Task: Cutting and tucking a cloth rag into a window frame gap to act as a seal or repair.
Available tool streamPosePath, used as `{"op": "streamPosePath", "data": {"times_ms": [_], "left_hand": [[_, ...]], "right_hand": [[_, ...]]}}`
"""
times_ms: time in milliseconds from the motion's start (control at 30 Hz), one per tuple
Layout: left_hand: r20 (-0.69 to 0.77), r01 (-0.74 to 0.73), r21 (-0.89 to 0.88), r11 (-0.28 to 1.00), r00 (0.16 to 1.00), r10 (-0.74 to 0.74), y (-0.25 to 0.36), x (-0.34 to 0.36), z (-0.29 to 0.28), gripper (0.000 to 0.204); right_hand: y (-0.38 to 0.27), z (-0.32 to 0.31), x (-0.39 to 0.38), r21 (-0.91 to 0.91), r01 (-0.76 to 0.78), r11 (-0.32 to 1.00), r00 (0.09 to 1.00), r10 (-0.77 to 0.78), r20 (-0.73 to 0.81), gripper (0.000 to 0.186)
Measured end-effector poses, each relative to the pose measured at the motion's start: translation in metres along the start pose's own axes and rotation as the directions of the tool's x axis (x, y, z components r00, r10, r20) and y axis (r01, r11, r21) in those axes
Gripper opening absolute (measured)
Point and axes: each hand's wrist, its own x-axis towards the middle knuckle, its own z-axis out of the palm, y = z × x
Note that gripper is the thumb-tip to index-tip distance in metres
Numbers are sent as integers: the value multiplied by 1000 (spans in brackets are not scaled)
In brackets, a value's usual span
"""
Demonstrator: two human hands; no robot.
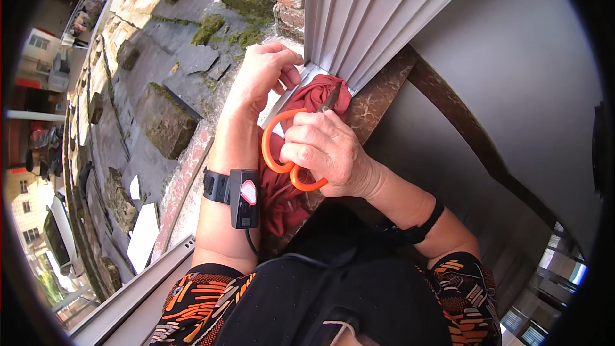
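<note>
Brown stone sill (379, 107) backs the scene. Over its crumpled red cloth (280, 202), orange-handled scissors (265, 144) point forward and slightly right, long axis slanting away from the body. The right hand (333, 154) wraps its fingers around the handles. Beside the grey window frame (359, 19), the left hand (262, 77) curls its fingers; I cannot tell whether they pinch anything.

I am at an open window, perhaps in a home: brown marbled sill (383, 99), metal window frame (128, 307), brick edge (289, 0). Outside I overlook a grey surface (160, 48) with mossy rocks (168, 122), a parked car (57, 238) and pale buildings (29, 208).
</note>
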Motion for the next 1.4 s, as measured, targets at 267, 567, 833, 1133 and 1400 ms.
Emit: {"op": "streamPosePath", "data": {"times_ms": [267,567,833,1133,1400], "left_hand": [[-8,20,-25,999,1000,-21,2,-1,4,15],[-35,21,-56,998,999,-23,-1,-2,1,16],[31,-21,-132,991,999,25,2,2,-2,15],[-18,18,-17,1000,1000,-19,-4,4,-3,17],[-53,-3,7,1000,999,3,-1,2,-7,17]], "right_hand": [[2,3,9,26,1,1000,1000,-1,2,42],[-6,7,3,-25,-7,1000,994,9,105,37],[14,17,23,22,23,999,999,-22,-27,37],[-2,4,15,63,-61,996,998,61,-6,38],[5,9,28,158,-62,985,992,78,-101,44]]}}
